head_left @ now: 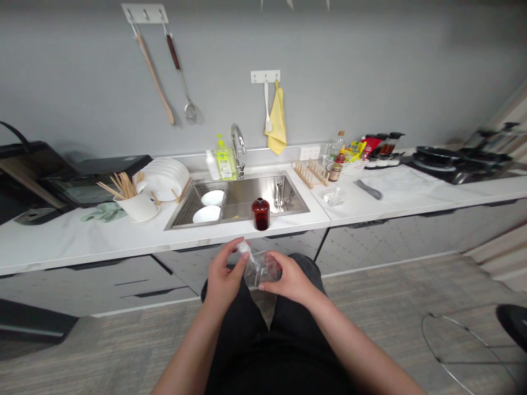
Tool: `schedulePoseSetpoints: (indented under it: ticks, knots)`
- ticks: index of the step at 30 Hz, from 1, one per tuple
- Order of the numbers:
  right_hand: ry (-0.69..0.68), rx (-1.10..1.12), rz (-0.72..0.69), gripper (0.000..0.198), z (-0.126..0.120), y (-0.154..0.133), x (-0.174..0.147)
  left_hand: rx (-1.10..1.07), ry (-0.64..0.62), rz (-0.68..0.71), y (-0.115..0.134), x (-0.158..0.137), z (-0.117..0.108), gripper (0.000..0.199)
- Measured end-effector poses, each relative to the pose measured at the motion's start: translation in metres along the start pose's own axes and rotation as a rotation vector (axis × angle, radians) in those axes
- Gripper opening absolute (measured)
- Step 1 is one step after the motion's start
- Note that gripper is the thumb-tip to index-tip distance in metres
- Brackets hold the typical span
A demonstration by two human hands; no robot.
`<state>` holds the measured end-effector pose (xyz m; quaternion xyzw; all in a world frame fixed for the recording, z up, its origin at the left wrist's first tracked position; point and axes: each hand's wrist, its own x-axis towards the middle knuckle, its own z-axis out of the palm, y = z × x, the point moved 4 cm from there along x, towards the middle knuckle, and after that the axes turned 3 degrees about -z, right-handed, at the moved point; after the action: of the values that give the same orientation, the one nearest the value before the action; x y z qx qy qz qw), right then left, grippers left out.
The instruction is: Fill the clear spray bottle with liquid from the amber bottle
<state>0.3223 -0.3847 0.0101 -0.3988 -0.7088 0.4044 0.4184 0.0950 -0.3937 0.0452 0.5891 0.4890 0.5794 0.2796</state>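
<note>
Over my lap, my left hand (224,271) pinches a white pump head (244,248) between thumb and fingers. A pale stem slants down from it toward a clear plastic container (262,270). Whether the stem lies inside the container or only in front of it, I cannot tell. My right hand (286,280) grips the container from the right, thumb below and fingers above. Just beyond both hands, a dark amber bottle (261,215) stands upright on the counter's front edge, its narrow neck uncapped.
Behind the bottle is a steel sink (255,192) with white bowls (206,214) in its left rack. A white cup of chopsticks (139,207) and a plate rack stand left; yellow-green soap (225,160) stands behind. A small clear item (334,196) lies right. Drawer fronts face my knees.
</note>
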Motion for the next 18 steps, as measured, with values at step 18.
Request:
schedulePoseSetpoints:
  ticks: [18]
  knots:
    - [0.003, 0.0, -0.001, 0.073, -0.002, 0.013, 0.002, -0.194, 0.023, -0.137, -0.001, 0.003, 0.008, 0.045]
